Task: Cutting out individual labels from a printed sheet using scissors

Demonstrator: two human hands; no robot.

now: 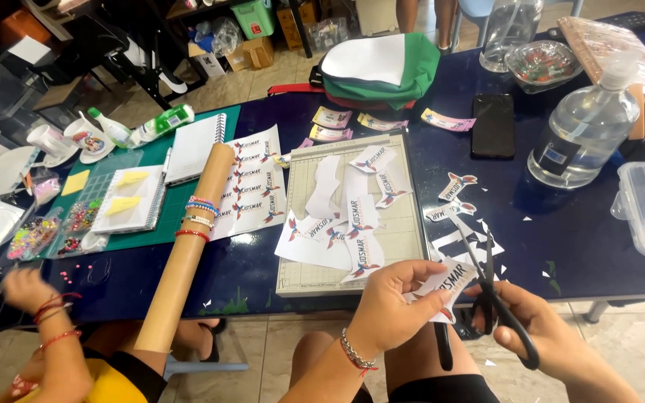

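White printed sticker cut-out (448, 282), red-blue emblem: pinched in left hand (393, 302), at scissors (496, 295) held by right hand (543, 328).
Loose cut-outs (352, 216), same print: scattered over grey cutting board (412, 231).
Uncut sticker sheet (257, 183), white, rows of emblems: left of board, under cardboard tube (188, 246).
Small pastel cards (331, 117): row near green-white bag (382, 71).
Phone (493, 125), black blank screen: flat on dark blue table (561, 224).
Clear pump bottle (587, 127), small blue label: right of phone.
Cardboard boxes (251, 52): on floor, far side.

left hand (393, 302) pinching, right hand (539, 328) gripping
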